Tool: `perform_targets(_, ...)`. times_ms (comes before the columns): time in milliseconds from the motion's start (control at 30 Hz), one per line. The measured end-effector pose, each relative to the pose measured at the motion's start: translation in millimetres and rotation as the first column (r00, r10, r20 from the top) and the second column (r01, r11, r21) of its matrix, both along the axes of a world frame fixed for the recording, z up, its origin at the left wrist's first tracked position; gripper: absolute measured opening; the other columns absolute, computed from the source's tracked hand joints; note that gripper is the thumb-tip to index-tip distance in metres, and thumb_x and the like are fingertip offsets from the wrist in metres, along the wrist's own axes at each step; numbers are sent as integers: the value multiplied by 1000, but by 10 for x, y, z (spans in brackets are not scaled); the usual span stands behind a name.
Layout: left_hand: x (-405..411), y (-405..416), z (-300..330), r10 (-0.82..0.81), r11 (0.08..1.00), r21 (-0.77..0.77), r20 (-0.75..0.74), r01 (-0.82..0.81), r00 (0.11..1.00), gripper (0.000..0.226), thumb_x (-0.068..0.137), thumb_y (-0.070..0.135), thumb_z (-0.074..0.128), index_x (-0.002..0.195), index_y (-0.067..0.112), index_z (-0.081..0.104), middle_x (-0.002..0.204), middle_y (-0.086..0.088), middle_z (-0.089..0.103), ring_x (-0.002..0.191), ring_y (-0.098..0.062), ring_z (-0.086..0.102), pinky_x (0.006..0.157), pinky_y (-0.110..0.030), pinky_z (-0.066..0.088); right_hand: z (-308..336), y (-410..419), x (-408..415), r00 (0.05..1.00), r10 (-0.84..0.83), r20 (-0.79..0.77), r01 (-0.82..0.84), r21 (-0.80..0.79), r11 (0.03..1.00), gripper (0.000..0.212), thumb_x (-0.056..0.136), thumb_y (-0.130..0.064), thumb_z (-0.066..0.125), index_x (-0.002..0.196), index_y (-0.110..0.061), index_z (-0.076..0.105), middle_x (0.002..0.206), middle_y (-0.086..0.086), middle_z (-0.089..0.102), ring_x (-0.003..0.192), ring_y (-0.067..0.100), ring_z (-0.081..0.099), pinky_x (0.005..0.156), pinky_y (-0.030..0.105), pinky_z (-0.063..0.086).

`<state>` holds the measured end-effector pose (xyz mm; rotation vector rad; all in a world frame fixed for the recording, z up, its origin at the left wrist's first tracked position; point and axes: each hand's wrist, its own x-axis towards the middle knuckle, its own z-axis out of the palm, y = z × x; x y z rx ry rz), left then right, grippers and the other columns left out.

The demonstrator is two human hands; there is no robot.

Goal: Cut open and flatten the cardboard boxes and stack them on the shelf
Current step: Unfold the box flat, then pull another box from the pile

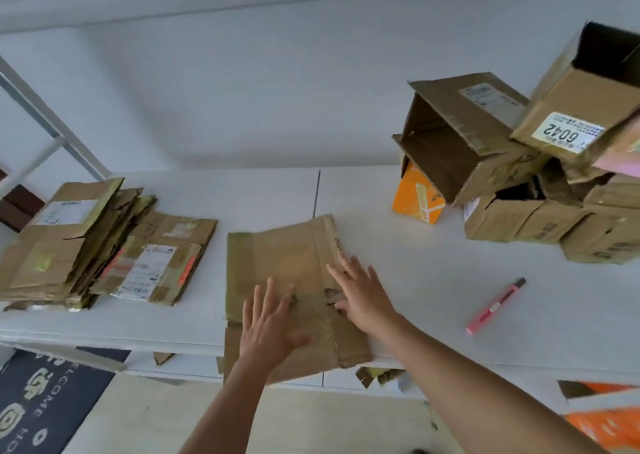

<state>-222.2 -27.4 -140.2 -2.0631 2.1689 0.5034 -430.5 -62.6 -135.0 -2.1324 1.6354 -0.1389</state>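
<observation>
On the white shelf (398, 245), right: piled uncut boxes (519, 183), top one (581, 100) gaping dark, contents unseen. Centre: flattened box (291, 263), long axis front to back, overhanging the edge, pressed by left hand (270, 329) and right hand (363, 294), fingers straight and spread.

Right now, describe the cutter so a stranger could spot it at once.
Look at the white shelf, right of the flattened box under both hands. The cutter lies alone on bare surface, below the pile of unopened boxes. It is the only slim pink pen-shaped thing, not cardboard.
</observation>
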Motion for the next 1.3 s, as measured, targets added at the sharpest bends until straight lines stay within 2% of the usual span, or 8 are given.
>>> perform_targets(233,169,-108,-183,-14,996,86,-42,18,999,114,52,101,12,139,46,-36,155,3,-39,142,-20,-35,119,-40,-14,-384,312,247,989,-33,-143,36,22,999,70,101,-59,9,152,-22,-21,152,-2,-43,141,26,-38,114,43,-23)
perform_targets(467,107,-392,10,-80,979,194,90,61,993,111,75,86,43,154,35,-15,161,-11,-24,149,-34,-19,121,-47,-4,100,20,235,998,-24,-57,42,348,936,78,100,-54,37,157,-25,-7,161,-4,-26,149,22,-23,119,51,-11)
perform_targets(633,-333,-467,409,-110,971,230,161,71,981,107,81,71,59,156,27,-2,161,-17,-18,148,-40,-16,117,-57,-5,548,199,-355,898,-367,244,310,242,919,63,102,-36,46,156,-20,18,164,11,6,150,29,11,120,37,14)
perform_targets(800,-1303,-565,969,-115,992,17,-224,121,968,86,91,54,58,157,22,11,163,-12,3,150,-31,5,121,-44,10,780,375,-1311,571,-707,417,680,244,692,47,101,-24,49,146,-11,39,145,17,41,134,29,42,107,31,35)
perform_targets(1067,-3077,-695,1940,-172,894,-394,-742,-213,648,59,89,35,64,139,16,39,127,-2,41,126,-21,36,107,-34,36,1269,358,-2571,432,-611,663,763,93,640,44,100,-19,52,142,-10,42,139,13,49,126,24,50,106,39,42)
perform_targets(1133,-3448,-684,2141,-195,869,-424,-768,-256,610,73,84,46,67,142,18,32,126,-1,33,127,-24,34,108,-40,36,1389,385,-2823,414,-592,692,778,69,624,44,99,-19,52,141,-9,43,136,11,50,124,24,51,105,39,42)
perform_targets(1233,-3767,-622,2261,-233,732,-622,-611,-277,756,76,86,55,60,142,12,33,133,-14,33,123,-33,33,110,-48,29,1447,506,-3124,359,-616,701,817,82,570,40,97,-12,50,136,-4,43,131,14,50,121,27,50,104,41,42)
perform_targets(1300,-3898,-540,2281,-258,678,-674,-593,-294,763,66,90,50,52,139,9,38,131,-16,35,121,-31,33,109,-45,26,1435,632,-3310,252,-622,741,849,139,509,39,96,-5,45,135,-3,42,131,15,48,120,27,49,102,40,42)
